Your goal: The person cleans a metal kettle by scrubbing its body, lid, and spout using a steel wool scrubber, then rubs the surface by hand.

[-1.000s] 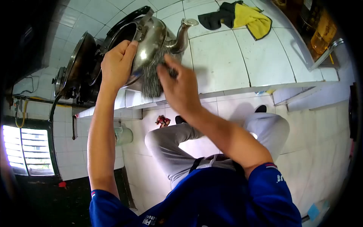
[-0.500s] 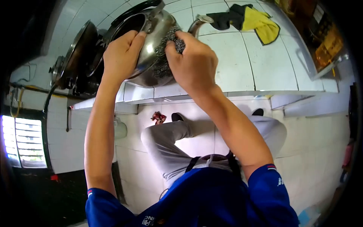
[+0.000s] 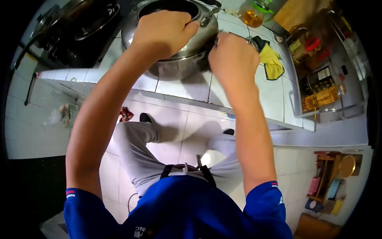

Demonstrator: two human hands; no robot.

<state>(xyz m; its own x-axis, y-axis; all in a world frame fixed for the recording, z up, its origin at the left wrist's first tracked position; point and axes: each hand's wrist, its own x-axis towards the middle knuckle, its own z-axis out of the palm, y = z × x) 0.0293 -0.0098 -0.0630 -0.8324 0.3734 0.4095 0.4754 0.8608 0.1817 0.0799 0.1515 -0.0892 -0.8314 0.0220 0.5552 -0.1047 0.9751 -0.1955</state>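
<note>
A stainless steel kettle stands on the white tiled counter, its round top opening uncovered. My left hand is closed over the near rim of that opening. Against the kettle's right side, my right hand is closed with its knuckles up. The steel wool scrubber seen in it earlier is now almost wholly hidden behind the fingers and the kettle's shaded side. Part of the spout shows just past my right hand.
A black stove with cookware lies left. Right of my hand is a yellow and black cloth. A glass jug stands behind, and a metal rack holds bottles and jars. The counter's front edge runs below my wrists.
The kettle has gone from tilted to more upright, with its opening facing up. My left hand stays at its rim; my right hand has moved around its right side. The view has shifted right.
</note>
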